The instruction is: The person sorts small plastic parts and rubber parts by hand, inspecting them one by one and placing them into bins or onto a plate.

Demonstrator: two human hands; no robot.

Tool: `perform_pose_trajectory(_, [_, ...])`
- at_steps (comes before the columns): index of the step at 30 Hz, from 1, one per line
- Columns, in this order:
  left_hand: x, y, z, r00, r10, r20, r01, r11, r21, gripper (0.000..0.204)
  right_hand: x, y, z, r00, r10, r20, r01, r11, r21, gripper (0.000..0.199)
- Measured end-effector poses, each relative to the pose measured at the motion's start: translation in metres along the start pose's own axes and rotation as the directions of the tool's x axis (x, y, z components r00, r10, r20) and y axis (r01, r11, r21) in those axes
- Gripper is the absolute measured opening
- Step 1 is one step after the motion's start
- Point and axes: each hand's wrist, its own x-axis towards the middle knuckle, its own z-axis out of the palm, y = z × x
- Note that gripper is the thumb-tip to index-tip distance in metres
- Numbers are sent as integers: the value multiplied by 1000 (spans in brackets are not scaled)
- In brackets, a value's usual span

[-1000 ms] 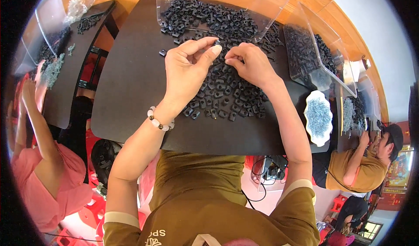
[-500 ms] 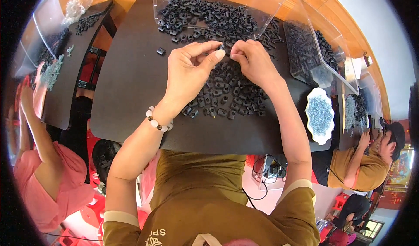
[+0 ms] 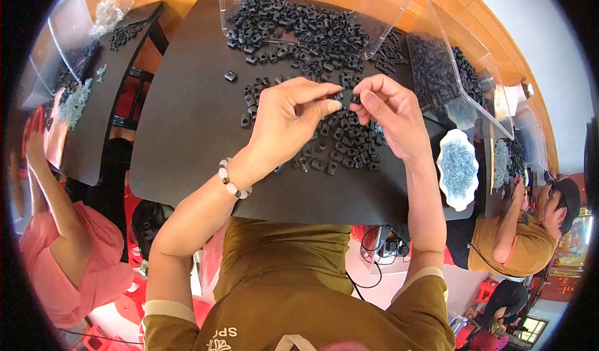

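My left hand (image 3: 284, 117), with a beaded bracelet at the wrist, pinches a small black plastic part (image 3: 339, 95) between thumb and forefinger. Close on its right, my right hand (image 3: 396, 114) is closed on another small black plastic piece (image 3: 355, 98), largely covered by the fingertips. The two pieces are almost touching above the table. Beneath my hands lies a loose spread of small black hollow parts (image 3: 349, 145), and another group of black parts (image 3: 246, 120) shows left of my left hand.
A clear tipped bin (image 3: 390, 30) spills black parts (image 3: 293, 27) at the far side. Another clear bin (image 3: 458, 70) stands far right. Near it, a white scalloped dish (image 3: 458, 202) holds tiny blue-grey pieces. People work at tables on both sides; one wears a pink top (image 3: 93, 257).
Both hands have come nearer to me and a little right. My right hand has turned, showing its thumb and a black piece at its fingertips.
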Motion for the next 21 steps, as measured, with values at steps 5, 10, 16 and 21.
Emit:
perform_pose_trajectory(5, [-1,3,3,992,127,18,-128,989,68,20,-2,5,5,999,-48,-11,48,999,26,19])
perform_pose_trajectory(10, [-2,-2,4,977,212,-5,-211,973,97,20,-3,7,6,995,-83,-62,77,992,-99,16])
perform_pose_trajectory(16, [-2,-3,5,965,261,10,-259,953,156,22,-4,9,4,997,-63,-44,58,993,-105,18])
perform_pose_trajectory(21, [-2,-6,5,957,289,9,-286,944,166,23,-4,7,6,998,-57,-33,53,993,-104,17])
